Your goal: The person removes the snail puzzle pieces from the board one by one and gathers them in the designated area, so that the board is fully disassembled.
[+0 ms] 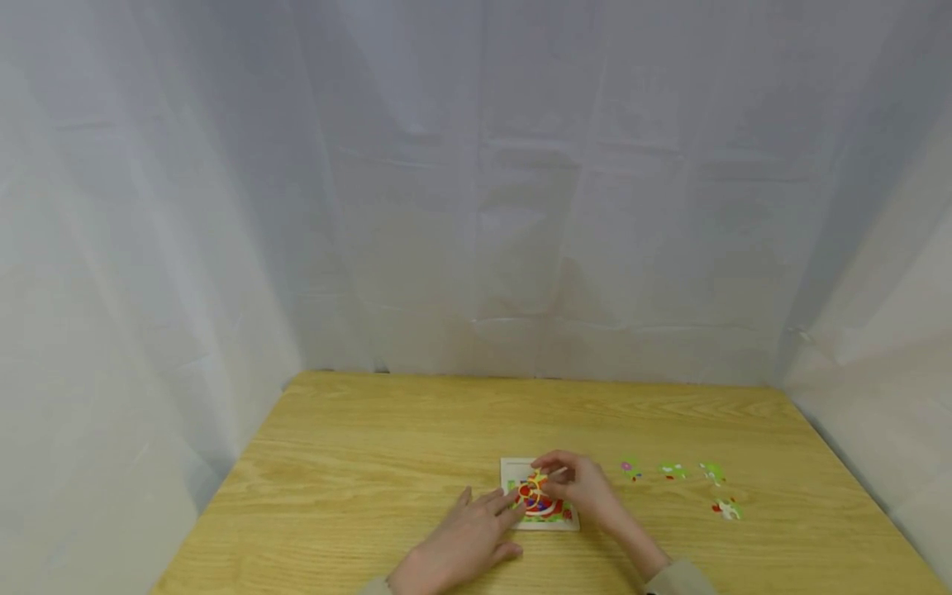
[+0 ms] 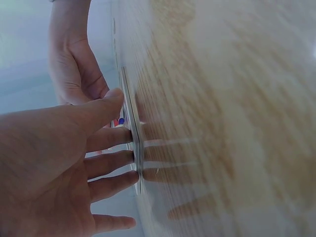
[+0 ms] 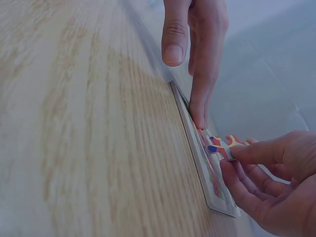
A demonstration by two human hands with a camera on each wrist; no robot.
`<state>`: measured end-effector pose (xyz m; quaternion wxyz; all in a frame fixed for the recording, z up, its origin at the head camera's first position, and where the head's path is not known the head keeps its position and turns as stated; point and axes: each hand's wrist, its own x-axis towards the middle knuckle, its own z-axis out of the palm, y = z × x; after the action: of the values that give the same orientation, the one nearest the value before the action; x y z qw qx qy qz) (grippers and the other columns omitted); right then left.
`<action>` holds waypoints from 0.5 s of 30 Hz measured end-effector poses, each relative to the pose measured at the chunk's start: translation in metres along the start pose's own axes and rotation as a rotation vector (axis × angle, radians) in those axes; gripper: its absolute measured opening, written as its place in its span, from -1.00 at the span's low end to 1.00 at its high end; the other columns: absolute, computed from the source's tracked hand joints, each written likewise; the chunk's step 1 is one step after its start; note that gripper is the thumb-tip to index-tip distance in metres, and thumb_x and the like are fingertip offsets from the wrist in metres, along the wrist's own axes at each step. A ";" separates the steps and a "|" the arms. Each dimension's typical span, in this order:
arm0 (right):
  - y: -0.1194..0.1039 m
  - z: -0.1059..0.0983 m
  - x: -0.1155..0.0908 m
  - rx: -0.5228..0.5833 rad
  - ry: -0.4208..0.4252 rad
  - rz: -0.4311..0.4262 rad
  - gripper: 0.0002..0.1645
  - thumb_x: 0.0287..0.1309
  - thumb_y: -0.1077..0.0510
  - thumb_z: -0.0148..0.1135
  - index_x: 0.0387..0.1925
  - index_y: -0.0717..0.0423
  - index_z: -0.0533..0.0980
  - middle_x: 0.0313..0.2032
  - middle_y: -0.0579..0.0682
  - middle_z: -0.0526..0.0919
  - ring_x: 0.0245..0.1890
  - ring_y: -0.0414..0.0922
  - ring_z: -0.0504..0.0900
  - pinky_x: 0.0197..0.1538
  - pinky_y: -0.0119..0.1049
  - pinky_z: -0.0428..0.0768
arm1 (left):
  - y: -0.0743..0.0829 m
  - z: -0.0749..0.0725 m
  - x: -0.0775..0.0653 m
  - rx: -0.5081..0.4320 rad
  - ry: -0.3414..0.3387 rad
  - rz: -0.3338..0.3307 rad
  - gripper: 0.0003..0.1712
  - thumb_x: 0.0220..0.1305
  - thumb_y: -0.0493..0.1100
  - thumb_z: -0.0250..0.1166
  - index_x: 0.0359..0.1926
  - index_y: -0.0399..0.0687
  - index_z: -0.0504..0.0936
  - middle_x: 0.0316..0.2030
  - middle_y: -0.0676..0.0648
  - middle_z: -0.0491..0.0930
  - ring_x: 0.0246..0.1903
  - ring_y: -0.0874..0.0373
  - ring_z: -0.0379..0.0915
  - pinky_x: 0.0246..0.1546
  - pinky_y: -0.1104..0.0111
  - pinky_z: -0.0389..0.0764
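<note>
A jigsaw puzzle board (image 1: 546,525) with a pale frame and a partly filled colourful picture lies on the table. My right hand (image 1: 587,489) pinches a red, yellow and blue puzzle piece (image 3: 228,145) between thumb and fingers, tilted over the board. Seen from the right wrist, that piece is at or just above the picture; contact cannot be told. My left hand (image 1: 473,537) has its fingers straight, with fingertips (image 2: 129,177) resting on the board's left side. Part of the picture is hidden behind both hands.
To the right of the board several loose puzzle pieces lie on the wooden table (image 1: 357,463): one with a pink flower (image 1: 629,469), a green and white piece (image 1: 673,471), another green one (image 1: 712,473) and a whitish one (image 1: 727,509). White sheeting (image 1: 476,207) hangs around the table.
</note>
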<state>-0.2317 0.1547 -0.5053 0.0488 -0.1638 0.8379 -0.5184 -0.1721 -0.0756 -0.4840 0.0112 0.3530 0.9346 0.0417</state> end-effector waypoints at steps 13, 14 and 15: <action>-0.001 -0.019 -0.010 0.101 0.059 0.019 -0.60 0.16 0.40 0.37 0.06 0.38 0.58 -0.10 0.27 0.66 -0.18 0.11 0.73 -0.18 -0.27 0.75 | 0.001 -0.001 0.000 -0.007 -0.002 -0.006 -0.35 0.42 0.25 0.15 0.41 0.11 0.47 0.43 -0.02 0.37 0.40 0.02 0.32 0.31 -0.15 0.40; 0.000 -0.020 -0.011 0.083 0.066 0.017 -0.60 0.16 0.39 0.37 0.06 0.36 0.59 -0.10 0.26 0.67 -0.17 0.09 0.73 -0.18 -0.30 0.73 | 0.001 -0.002 0.000 -0.005 0.000 -0.005 -0.35 0.42 0.25 0.15 0.41 0.11 0.47 0.43 -0.02 0.38 0.40 0.02 0.32 0.31 -0.15 0.40; 0.001 -0.022 -0.011 0.072 0.074 0.018 -0.60 0.16 0.39 0.38 0.06 0.35 0.59 -0.10 0.25 0.68 -0.17 0.08 0.73 -0.17 -0.33 0.72 | 0.001 -0.002 0.000 -0.004 0.001 -0.005 -0.35 0.42 0.25 0.15 0.41 0.11 0.47 0.43 -0.02 0.38 0.40 0.02 0.33 0.31 -0.15 0.40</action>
<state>-0.2266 0.1774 -0.4967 0.0283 -0.1353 0.8215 -0.5532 -0.1715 -0.0756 -0.4822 0.0117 0.3508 0.9354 0.0437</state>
